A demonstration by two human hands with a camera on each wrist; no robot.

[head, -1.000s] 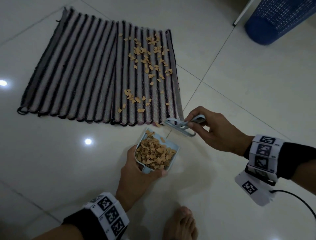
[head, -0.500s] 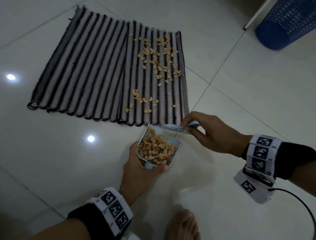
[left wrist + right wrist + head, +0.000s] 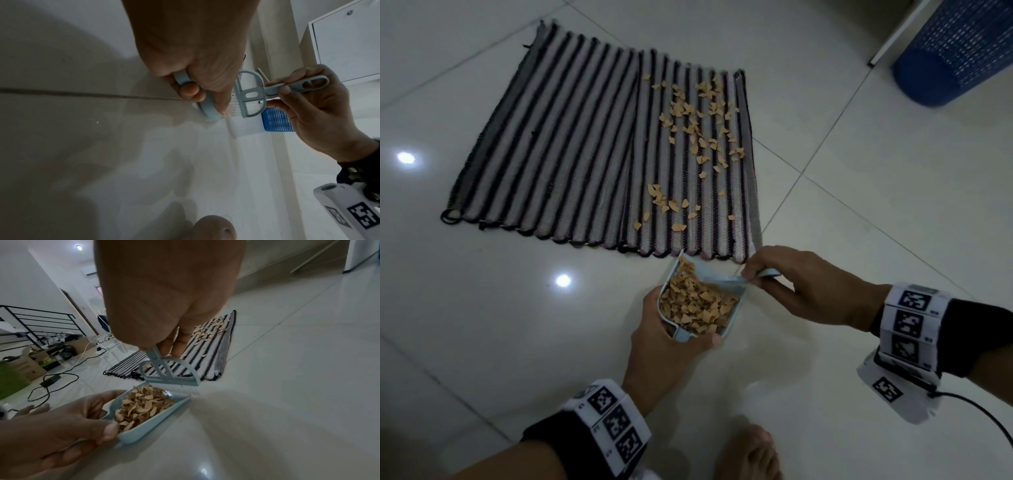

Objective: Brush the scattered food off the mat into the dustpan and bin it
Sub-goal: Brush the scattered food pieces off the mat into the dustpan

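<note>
since a second ago the brush (image 3: 732, 279) is coming down from beside the mat corner to the open mouth of the dustpan (image 3: 736, 310), and its bristles are now lying at the pan's front edge on the right side.

the right hand (image 3: 801, 287) is pinching the brush's thin handle between thumb and fingers, with the head pointing down so the bristles are meeting the pan lip; this looks like a way of nudging stray pieces inward and keeping the heap from spilling. the left hand (image 3: 667, 346) is curling round the pan's short handle from behind and below, with the thumb on the rim, holding the pan near level just above the tiled floor (image 3: 859, 240), probably because it is already piled high with food pieces (image 3: 695, 305).

the pan's mouth is sitting just beside the near edge of the striped mat (image 3: 551, 154), ready for another sweep. many scattered flakes (image 3: 698, 130) are lying on the mat's right side, so the brushing looks well under way but unfinished. the blue bin (image 3: 955, 51) is standing well apart at upper right.
</note>
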